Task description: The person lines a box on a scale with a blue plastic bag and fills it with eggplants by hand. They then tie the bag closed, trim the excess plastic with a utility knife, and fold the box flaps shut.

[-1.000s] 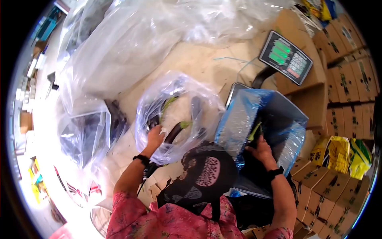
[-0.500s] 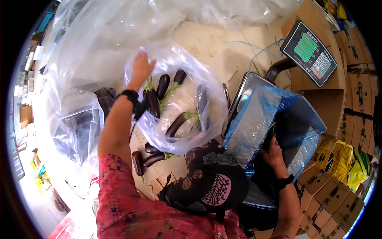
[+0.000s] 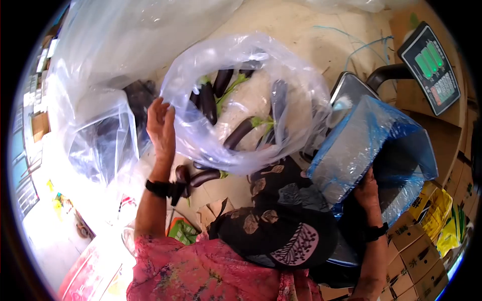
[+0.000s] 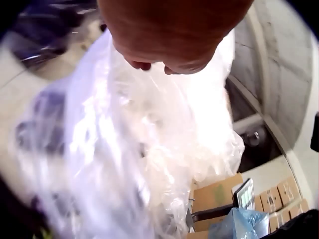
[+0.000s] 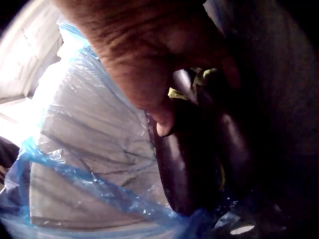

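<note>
My left hand (image 3: 161,130) is at the left rim of a clear plastic bag (image 3: 201,148), its fingers loosely bent. In the left wrist view, the fingers (image 4: 142,64) show over the bright plastic. Several dark purple eggplants (image 3: 208,103) with green stems lie inside the bag's round opening. On the right, my right hand (image 3: 369,193) reaches into a box lined with blue plastic (image 3: 346,160). There it grips two eggplants (image 5: 184,164) side by side near their stem ends, thumb (image 5: 164,124) along one of them.
More eggplants (image 3: 205,177) lie on the floor below the clear bag. A scale display (image 3: 431,67) with green digits stands behind the blue-lined box. Stacked cartons (image 3: 416,251) and a yellow bag (image 3: 432,205) are at the right. Another plastic bag (image 3: 103,145) with dark contents sits at the left.
My left hand has come out of the clear bag, where it was among the eggplants, over to the left rim. The bag's mouth stands wider. My right hand stays in the blue-lined box.
</note>
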Demonstrator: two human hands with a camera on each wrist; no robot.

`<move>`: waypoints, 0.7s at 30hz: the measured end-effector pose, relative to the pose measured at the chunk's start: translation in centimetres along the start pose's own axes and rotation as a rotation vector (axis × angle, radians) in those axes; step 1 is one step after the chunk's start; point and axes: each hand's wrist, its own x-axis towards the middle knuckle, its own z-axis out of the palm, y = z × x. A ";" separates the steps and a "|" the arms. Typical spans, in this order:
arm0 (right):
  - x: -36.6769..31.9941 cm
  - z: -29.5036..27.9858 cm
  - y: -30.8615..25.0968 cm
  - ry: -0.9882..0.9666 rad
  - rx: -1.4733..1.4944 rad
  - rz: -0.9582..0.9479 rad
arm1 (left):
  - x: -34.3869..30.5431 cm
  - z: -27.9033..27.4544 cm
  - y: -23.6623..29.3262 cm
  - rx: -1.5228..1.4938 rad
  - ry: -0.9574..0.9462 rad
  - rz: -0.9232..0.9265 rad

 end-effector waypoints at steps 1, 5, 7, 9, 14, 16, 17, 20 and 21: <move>0.0 0.3 0.1 -0.007 0.001 0.001 | -1.9 -1.3 -2.1 0.121 0.020 -0.059; 0.0 -0.1 0.6 0.016 -0.027 -0.008 | -8.6 -1.0 -9.7 -0.108 -0.090 -0.805; -0.2 -0.1 0.5 0.033 -0.039 -0.045 | -9.7 2.6 -12.0 -0.055 -0.223 -0.711; -0.1 0.2 0.9 0.029 -0.025 -0.043 | -11.9 5.0 -21.0 -0.398 -0.258 -0.862; -0.3 -0.5 -0.9 -0.006 -0.033 0.070 | -13.8 10.5 -13.2 0.083 -0.429 -0.497; -0.2 -0.7 -1.0 -0.010 -0.026 0.028 | -15.8 12.5 -17.3 0.236 -0.304 -0.461; -0.2 -0.6 -1.0 0.001 -0.026 0.030 | -16.8 14.2 -21.2 0.328 -0.248 -0.457; -0.3 -0.5 -1.2 0.011 -0.021 0.042 | -13.8 16.0 -11.6 0.842 -0.511 -0.107; -0.2 -0.8 -1.4 -0.013 -0.018 0.050 | -12.6 17.1 -12.2 0.978 -0.737 0.080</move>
